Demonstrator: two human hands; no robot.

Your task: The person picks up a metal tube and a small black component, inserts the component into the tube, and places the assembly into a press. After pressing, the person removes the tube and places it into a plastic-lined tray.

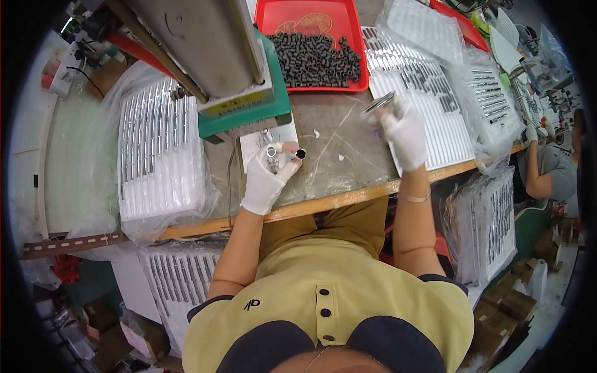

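My left hand (264, 183), in a white glove with bare fingertips, is closed in front of the green press base (249, 115). Between its thumb and fingers is a short round piece (300, 153) with a dark end. A shiny chrome tube (272, 156) shows against the same hand; how far it is gripped I cannot tell. Gloved too, my right hand (407, 138) is closed around shiny chrome tubes (380, 104) above the bench, left of a white ribbed tray (429, 118). These tubes are smeared by motion, so their number is unclear.
A red tray (365, 62) of small dark sleeves (317, 59) stands at the back. The press column (199, 43) rises on the left. Plastic-wrapped trays of chrome tubes (155, 137) lie left and right. The wooden bench edge (336, 202) runs nearby. Another person (553, 168) sits far right.
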